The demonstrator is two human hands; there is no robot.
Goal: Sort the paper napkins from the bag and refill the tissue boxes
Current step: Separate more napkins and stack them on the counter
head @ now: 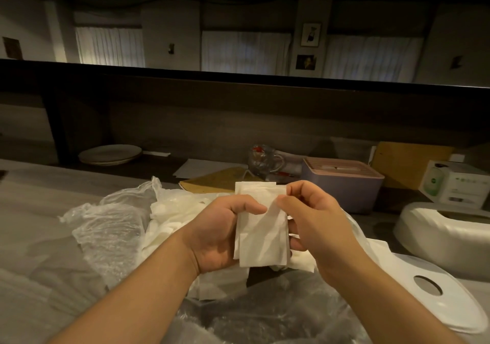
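A stack of white folded paper napkins [261, 227] stands upright in the middle of the view, held between both hands. My left hand [222, 233] grips its left side, thumb across the front. My right hand [315, 219] holds the right side, its thumb pressing on the top sheet. Below and behind the hands lies an open clear plastic bag [114, 227] with several loose napkins [169, 216] spilling from it. An open white tissue box [448, 232] stands at the right, its white lid [450, 306] with an oval hole lying in front. A lilac tissue box [344, 187] sits behind.
On the dark back counter are stacked plates [110, 155], a glass mug [265, 162], a sheet of paper [204, 168], a brown board [220, 180] and white and green cartons [456, 184]. A raised dark ledge runs across the back.
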